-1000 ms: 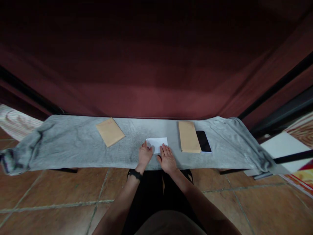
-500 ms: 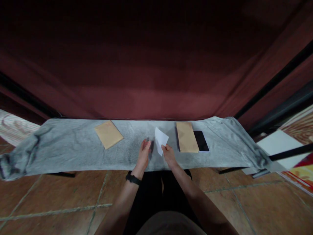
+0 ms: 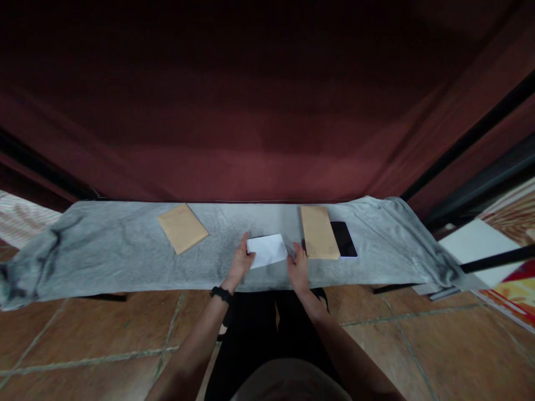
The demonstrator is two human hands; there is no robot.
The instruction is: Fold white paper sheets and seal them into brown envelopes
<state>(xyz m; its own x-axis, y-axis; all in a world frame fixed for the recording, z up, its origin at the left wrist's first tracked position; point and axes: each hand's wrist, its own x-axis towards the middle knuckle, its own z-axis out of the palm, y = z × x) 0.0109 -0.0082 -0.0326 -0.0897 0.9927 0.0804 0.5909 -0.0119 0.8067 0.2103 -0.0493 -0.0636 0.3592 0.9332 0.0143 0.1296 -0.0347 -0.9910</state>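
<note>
A white sheet of paper [image 3: 267, 250], perhaps folded, lies nearly level in front of me, its long side running left to right. My left hand [image 3: 240, 263] grips its left end, thumb on top and fingers behind. At the other end is my right hand [image 3: 298, 272], with thumb and fingers apart. Its thumb is close to the paper's right corner; whether it touches is unclear. Just right of that hand lies a brown envelope-like stack [image 3: 321, 234], partly covering a dark-screened tablet [image 3: 345, 239].
A grey cloth [image 3: 125, 250] covers the narrow bench. On its left part rests another brown envelope [image 3: 183, 228]. A dark red panel [image 3: 267, 172] rises along the back edge. White board [image 3: 478, 253] and black metal bars [image 3: 497, 260] stand at the far right.
The paper has turned from tilted upright to nearly level. My left hand has closed on its left end. My right hand has loosened and shifted right.
</note>
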